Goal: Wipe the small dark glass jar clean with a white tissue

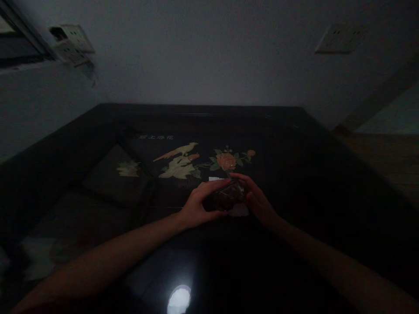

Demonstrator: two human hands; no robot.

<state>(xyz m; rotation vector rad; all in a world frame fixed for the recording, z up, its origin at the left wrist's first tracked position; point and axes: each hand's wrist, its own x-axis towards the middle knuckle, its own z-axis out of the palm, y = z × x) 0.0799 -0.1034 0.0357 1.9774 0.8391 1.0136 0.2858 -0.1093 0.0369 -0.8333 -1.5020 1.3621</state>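
Note:
A small dark object in shiny, clear-looking wrapping [229,195] sits between my two hands over the dark glossy table [209,266]. My left hand [198,204] grips it from the left, thumb along the near side and fingers over the far side. From the right, my right hand [258,201] closes round its other end, with fingertips at the top. White paper [239,210] shows beneath the object, and a corner of it sticks out behind. In this dim light I cannot make out what the wrapping contains.
The tabletop bears an inlaid picture of a bird [179,151] and a pink flower [225,161]. Behind the table stands a pale wall [209,56] with sockets at left [77,38] and right [340,38]. A bright light reflection lies near the front.

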